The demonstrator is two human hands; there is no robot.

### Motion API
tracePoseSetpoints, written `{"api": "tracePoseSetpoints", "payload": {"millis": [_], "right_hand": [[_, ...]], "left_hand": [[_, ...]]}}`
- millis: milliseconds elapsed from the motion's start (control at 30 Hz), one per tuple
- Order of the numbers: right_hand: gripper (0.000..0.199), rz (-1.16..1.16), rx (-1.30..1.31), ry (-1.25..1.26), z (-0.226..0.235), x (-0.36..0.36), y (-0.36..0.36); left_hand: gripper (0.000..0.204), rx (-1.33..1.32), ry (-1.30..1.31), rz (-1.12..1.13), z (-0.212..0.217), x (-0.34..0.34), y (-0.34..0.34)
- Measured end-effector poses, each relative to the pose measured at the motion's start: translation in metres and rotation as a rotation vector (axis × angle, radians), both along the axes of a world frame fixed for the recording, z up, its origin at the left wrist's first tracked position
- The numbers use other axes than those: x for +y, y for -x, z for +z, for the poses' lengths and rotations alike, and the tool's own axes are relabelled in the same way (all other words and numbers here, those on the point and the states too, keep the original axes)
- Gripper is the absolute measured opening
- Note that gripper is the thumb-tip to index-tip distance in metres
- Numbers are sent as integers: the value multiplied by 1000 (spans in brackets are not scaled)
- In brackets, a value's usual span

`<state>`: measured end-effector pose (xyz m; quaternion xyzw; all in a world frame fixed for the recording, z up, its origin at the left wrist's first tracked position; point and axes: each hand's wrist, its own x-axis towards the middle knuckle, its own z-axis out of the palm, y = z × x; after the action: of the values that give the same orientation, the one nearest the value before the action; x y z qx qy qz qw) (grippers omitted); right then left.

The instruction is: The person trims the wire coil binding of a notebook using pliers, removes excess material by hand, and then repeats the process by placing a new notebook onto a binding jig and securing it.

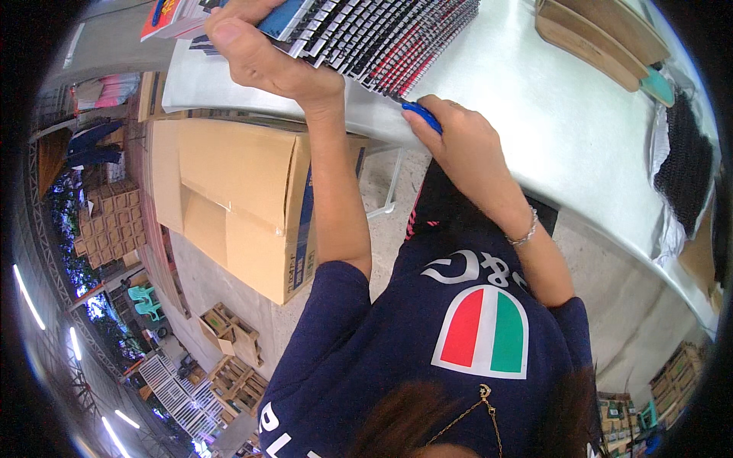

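Observation:
A thick stack of wire-bound books, with rows of black, silver and red coils facing me, stands on the white table at the top of the view. My left hand is closed on the left end of the stack, next to a blue cover; its fingertips run out of the top edge. A small tool with a blue handle sits in my right hand, fingers wrapped round it. Its dark tip touches or nearly touches the lower ends of the coils; I cannot tell its exact kind.
The white table curves along the top and right. Brown boards and a black coil bundle in white wrap lie at the right. A large cardboard box stands below the left edge. Wooden pallets are farther back.

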<state>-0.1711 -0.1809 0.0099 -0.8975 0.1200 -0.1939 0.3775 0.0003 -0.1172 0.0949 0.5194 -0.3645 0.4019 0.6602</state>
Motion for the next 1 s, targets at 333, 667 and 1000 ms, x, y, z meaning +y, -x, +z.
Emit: {"api": "tracePoseSetpoints", "payload": {"millis": [333,667,1000], "right_hand": [[43,-197,-53,311,-22,17,14],[41,-247,-131,273,-36,22,6],[42,-214,-145,289,-34,19,5]], "left_hand": [[60,-79,-69,51,0,2,-4],[62,126,-41,58,1,6,5],[61,138,-48,9,3,8,0]]}}
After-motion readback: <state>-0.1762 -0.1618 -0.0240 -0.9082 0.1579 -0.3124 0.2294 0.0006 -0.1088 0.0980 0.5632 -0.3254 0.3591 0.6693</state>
